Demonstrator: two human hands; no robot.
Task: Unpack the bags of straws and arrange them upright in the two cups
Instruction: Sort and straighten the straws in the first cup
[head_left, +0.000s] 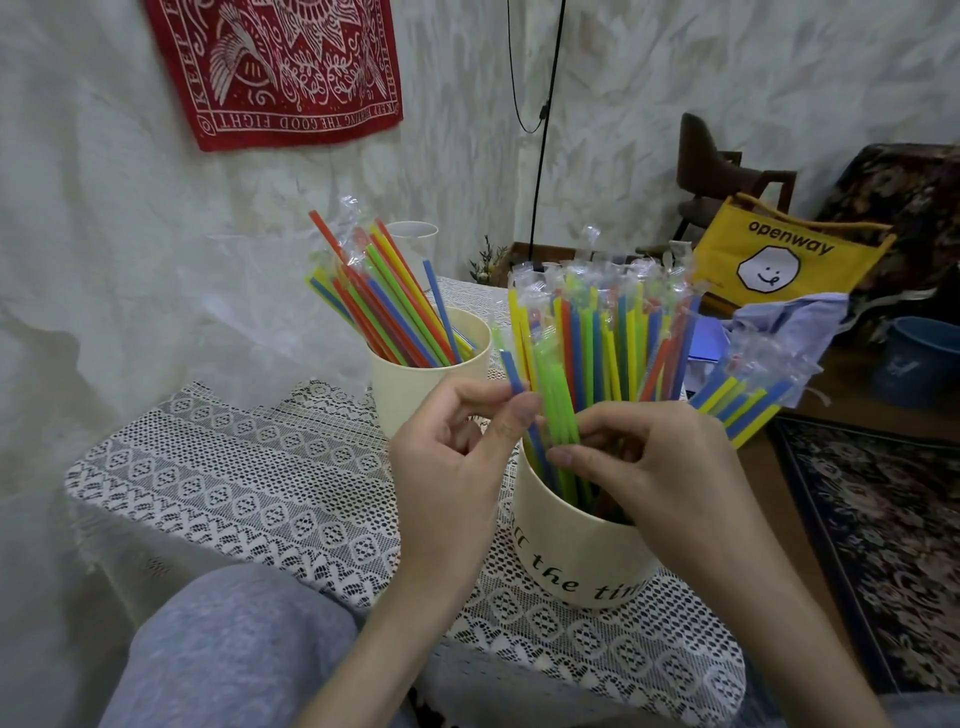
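Two cream cups stand on a lace-covered table. The near cup (576, 561), lettered in black, holds several upright wrapped straws (608, 338) in yellow, green, blue and orange. My left hand (452, 452) pinches a blue straw (514, 379) at the cup's left rim. My right hand (654, 457) pinches a few green straws (558, 410) just above the rim. The far cup (410, 384) behind holds several straws (384, 301) leaning left. A plastic bag of straws (748, 400) lies to the right of the near cup.
A white cup (413, 236) stands behind the far cup. A yellow "openway" bag (779, 260), crumpled cloth (789, 322), a blue tub (919, 358) and a chair (722, 171) sit to the right. The lace cloth (234, 467) covers the small table. My grey-clad knee (228, 654) is at lower left.
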